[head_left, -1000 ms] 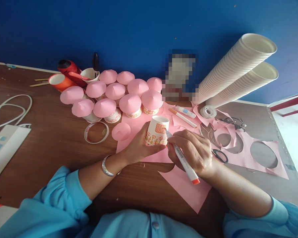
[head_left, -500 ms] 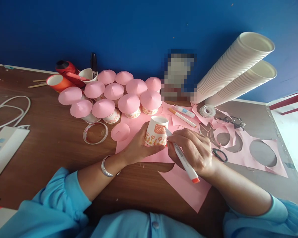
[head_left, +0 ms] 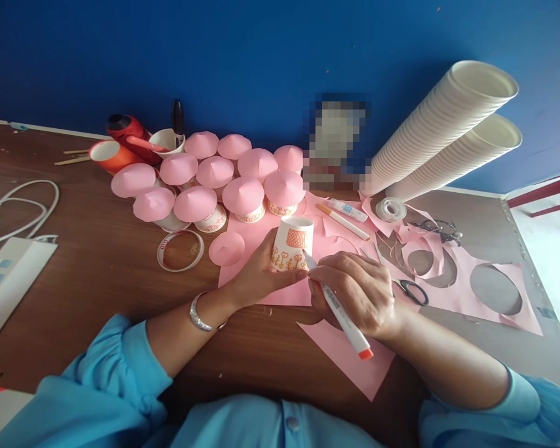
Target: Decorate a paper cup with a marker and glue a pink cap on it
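My left hand (head_left: pixel 257 267) is closed around a white paper cup (head_left: pixel 284 249), held with its narrow end up. Orange flowers ring the cup's lower part, and an orange cross-hatched patch lies above them. A white marker pen (head_left: pixel 343 317) with an orange end is pinched in my right hand (head_left: pixel 357 292); its tip is at the cup's side, below the patch. Just behind the cup, pink paper cones (head_left: pixel 243 195) sit on several decorated cups. A loose pink cone (head_left: pixel 226 248) and a cut cup ring (head_left: pixel 180 250) lie to the left.
Two tall stacks of paper cups (head_left: pixel 443 124) lean at the back right. Pink paper scraps (head_left: pixel 476 280), scissors (head_left: pixel 413 291), a tape roll (head_left: pixel 391 210) and an orange-capped marker (head_left: pixel 345 222) lie on the right. A power strip (head_left: pixel 9 286) and white cable (head_left: pixel 46 199) occupy the left.
The marker tip has moved down the cup's side, from the edge of the patch to just under it. The cup has turned slightly and shifted a little left.
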`<state>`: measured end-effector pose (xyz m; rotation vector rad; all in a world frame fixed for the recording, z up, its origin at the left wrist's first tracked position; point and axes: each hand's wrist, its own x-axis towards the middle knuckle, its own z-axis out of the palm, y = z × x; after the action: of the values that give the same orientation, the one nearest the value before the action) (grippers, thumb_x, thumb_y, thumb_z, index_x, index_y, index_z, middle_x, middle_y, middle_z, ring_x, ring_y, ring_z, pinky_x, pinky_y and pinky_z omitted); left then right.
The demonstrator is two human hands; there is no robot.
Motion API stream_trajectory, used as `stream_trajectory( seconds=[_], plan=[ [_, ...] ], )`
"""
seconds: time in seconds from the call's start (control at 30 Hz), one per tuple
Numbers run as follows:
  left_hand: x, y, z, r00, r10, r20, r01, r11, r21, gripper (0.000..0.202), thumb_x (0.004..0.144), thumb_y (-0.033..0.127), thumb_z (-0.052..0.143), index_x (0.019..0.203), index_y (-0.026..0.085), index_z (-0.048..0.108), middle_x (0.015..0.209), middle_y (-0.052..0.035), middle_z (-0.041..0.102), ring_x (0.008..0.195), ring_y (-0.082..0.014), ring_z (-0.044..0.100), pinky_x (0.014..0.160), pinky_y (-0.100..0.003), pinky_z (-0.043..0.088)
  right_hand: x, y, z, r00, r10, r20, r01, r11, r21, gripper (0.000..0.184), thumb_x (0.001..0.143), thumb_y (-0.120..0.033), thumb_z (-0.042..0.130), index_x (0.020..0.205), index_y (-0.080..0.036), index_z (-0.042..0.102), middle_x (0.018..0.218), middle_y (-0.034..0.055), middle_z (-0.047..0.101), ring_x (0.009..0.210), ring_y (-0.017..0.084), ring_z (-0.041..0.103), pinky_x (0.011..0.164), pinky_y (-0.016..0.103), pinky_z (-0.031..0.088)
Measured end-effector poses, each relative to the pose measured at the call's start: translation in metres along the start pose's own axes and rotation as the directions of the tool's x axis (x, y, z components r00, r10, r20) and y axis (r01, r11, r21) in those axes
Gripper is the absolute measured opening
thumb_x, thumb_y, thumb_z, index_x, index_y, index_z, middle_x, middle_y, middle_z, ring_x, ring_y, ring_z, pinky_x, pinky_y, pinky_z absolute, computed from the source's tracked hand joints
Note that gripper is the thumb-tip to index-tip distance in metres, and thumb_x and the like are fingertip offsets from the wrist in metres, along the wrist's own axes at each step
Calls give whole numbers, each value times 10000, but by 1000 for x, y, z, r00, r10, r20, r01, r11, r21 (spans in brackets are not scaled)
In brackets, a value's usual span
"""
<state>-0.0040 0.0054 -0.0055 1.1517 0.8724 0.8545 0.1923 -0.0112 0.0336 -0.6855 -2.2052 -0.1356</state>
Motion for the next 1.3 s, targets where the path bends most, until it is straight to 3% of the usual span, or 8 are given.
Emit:
stream_trajectory(
  seconds=[1.3],
  plan=[
    [0,-1,0,997,49,53,-47,998,-38,496,797,334,855,1114,201,498,1076,-57,626,971,-208,615,774,-306,506,4,4,-1,1000,21,-8,-21,997,-71,175,849,-30,625,979,-143,594,747,28,626,629,150,597,541,276,512]
  ],
)
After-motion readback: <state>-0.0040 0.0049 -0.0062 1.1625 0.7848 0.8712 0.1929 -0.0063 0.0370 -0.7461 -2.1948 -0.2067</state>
